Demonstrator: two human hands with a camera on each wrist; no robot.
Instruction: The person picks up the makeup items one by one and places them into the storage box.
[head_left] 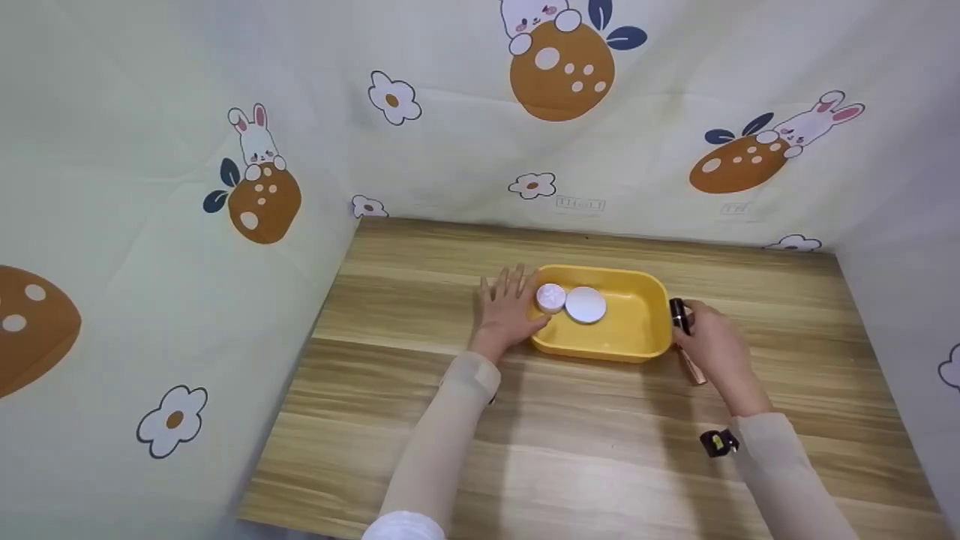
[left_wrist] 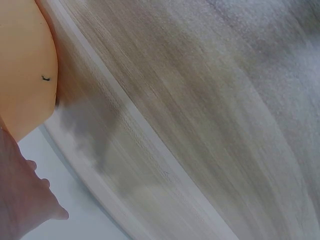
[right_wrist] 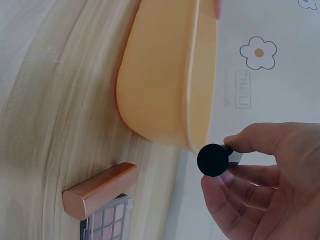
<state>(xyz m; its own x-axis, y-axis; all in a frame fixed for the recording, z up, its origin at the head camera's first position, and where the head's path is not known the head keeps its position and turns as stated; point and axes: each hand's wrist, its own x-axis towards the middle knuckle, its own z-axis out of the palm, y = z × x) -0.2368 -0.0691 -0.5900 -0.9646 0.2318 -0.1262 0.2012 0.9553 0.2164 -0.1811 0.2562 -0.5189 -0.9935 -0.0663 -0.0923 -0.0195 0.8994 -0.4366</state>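
A yellow plastic basin stands on the table. My left hand has its fingers spread over the basin's left end; in the left wrist view part of that hand shows beside the basin wall. Inside lie a small round container with a patterned white lid and a flat white round case. Just off the basin's right end, my right hand pinches a black lipstick tube with a silver band, between thumb and fingers. The tube's round black end faces the right wrist camera.
Near my right hand, a rose-gold faceted tube lies on the table, next to a palette with square pans under a clear lid. The wood-grain table meets patterned cloth walls at its back and sides.
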